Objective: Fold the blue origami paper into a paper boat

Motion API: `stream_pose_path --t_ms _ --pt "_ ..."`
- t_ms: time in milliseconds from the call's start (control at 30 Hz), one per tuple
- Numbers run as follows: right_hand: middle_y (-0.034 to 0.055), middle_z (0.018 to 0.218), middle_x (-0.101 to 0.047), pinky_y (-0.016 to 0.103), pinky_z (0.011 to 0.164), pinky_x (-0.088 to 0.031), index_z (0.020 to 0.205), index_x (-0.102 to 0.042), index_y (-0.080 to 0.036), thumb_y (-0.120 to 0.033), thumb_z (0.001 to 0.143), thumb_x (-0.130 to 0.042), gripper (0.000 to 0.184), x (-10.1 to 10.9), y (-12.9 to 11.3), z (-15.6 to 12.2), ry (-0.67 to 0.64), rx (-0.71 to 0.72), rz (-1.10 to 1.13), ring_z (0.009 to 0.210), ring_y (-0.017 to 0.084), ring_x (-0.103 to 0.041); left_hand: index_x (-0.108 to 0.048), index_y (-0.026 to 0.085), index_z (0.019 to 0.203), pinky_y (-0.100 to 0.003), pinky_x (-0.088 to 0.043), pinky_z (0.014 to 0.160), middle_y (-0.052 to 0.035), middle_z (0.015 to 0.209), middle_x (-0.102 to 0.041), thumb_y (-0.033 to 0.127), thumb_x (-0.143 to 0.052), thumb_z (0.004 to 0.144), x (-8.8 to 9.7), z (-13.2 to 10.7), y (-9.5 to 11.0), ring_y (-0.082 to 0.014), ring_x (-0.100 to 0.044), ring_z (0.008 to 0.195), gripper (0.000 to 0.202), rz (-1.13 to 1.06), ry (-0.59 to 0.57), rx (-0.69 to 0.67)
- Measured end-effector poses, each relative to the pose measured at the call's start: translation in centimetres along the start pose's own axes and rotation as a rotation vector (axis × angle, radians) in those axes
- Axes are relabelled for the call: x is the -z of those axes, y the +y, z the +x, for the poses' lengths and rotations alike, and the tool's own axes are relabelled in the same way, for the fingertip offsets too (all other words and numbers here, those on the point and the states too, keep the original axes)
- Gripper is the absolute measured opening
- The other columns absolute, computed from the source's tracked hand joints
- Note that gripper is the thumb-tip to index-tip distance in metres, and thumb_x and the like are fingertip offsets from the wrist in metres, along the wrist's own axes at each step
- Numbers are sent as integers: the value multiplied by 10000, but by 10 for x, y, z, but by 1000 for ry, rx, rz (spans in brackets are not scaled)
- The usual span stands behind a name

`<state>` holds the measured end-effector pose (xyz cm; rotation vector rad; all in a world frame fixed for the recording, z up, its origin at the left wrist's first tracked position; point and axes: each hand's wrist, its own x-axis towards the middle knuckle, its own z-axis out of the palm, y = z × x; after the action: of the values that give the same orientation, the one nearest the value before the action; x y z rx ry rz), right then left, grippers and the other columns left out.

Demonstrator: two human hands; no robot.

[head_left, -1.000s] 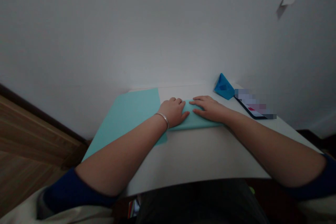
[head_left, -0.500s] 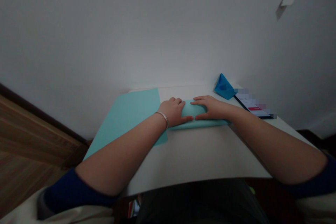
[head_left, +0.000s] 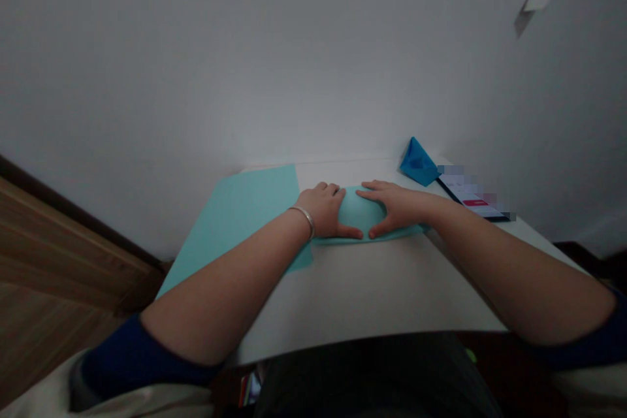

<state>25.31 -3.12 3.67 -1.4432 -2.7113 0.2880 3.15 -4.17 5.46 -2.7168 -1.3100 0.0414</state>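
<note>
A folded sheet of light teal paper (head_left: 361, 210) lies on the white table, its folded edge toward me. My left hand (head_left: 326, 210) rests on the paper's left part, thumb stretched out along the near edge. On the right part lies my right hand (head_left: 394, 206), fingers spread and thumb pressing close to that same edge. The two thumb tips almost meet, with a small gap between them. Both hands press down flat and are open. Their palms cover the ends of the folded paper.
A larger flat teal sheet (head_left: 245, 209) lies at the left, partly under my left forearm. A blue folded paper shape (head_left: 419, 163) stands at the back right, beside a tablet-like device (head_left: 473, 194) with a lit screen. The white table (head_left: 353, 294) meets a wall behind.
Both thumbs have slid toward me, down to the near edge of the folded paper. That edge looks flatter now. The rest of each hand has barely moved.
</note>
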Motion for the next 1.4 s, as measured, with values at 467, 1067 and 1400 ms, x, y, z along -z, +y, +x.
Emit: stream_pose_path --t_ms 467,1067,1400 --pt "200 1517 -290 547 1100 -254 1467 -340 -148 -766 517 -667 1179 5 -19 -8 32 -8 -67 1385 412 -233 -371 130 1406 -436 -339 1044 -209 1441 -392 928 -428 545 -2 0 3 -365 -386 1297 1176 -17 -42 14" --pt "125 1566 -199 489 1102 -278 1497 -268 -218 -692 541 -690 1147 14 -2 -16 -180 -185 -51 1395 379 -229 -182 180 1502 -452 -199 1141 -185 1561 -108 852 -501 591 -4 -1 -9 -365 -149 1427 1176 -142 -229 -33" --pt "142 1507 -343 506 1057 -337 1461 -361 -200 -668 499 -723 1129 17 17 -29 -195 -265 -134 1322 405 -360 -143 217 1507 -559 -146 1125 -174 1569 -66 779 -607 587 -14 1 -27 -393 -110 1427 1174 -84 -288 -54"
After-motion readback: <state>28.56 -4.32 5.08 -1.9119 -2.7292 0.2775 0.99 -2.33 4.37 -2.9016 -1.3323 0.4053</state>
